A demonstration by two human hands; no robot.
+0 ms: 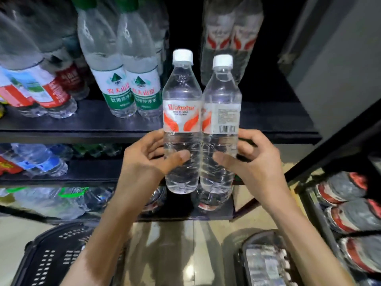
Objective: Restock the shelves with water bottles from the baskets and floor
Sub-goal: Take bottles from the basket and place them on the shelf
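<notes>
Left grip (148, 159) curls round left bottle (181, 116), right grip (247, 159) round right bottle (221, 112), both below the labels; weight above each grip may tip them into shelved bottles (115, 93) beyond

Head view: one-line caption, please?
Left hand grips the logo-facing bottle, right hand the barcode-facing bottle, both upright before the shelf.

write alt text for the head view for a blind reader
The left hand grips the left bottle and the right hand the right bottle, both upright, white-capped and side by side, before a dark shelf of bottled water.
</notes>
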